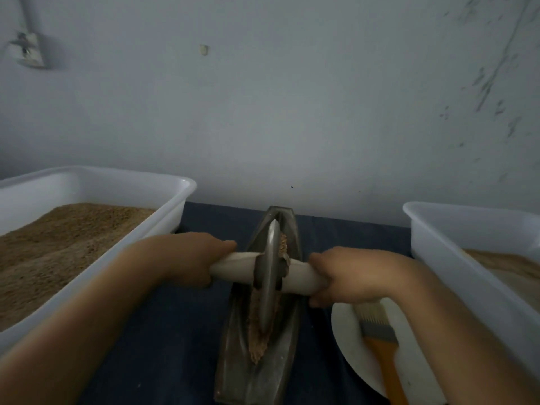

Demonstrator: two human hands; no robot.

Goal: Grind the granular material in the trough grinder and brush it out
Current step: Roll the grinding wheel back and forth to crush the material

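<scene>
Surface: dark blue cloth-covered table [181, 331] set against a pale grey wall [292, 112]; everything stands on this cloth.
Nearest, right: one round white plate [350, 349] carrying one flat brush with an orange handle and pale bristles [377, 334], untouched, just beside the grinder.
Grinder: one long boat-shaped dark metal trough [233, 375] running away from the person, one grey metal disc wheel [270, 276] standing on edge in its groove, one pale wooden axle handle [233, 268] passing through the wheel.
Task material: brown granular material [255, 343] lies along the trough groove, before and behind the wheel, still coarse in look.
Left hand: left hand [193, 255] curled round the left end of the axle handle, gripping it.
Right hand: right hand [344, 273] wrapped round the right end of the handle, gripping it.
Bins: two white plastic tubs, the left tub [163, 229] heaped with brown grain, the right tub [438, 258] holding a paler, finer layer.
Far wall: one white socket plate [26, 51] at upper left.
Step in hand: grinding, judged from both hands on the handle and the brush lying idle.
Next move: likely rolling the wheel evenly along the groove, pressing down on both ends alike so that it stays upright; brushing out comes only after the grain is fine.
</scene>
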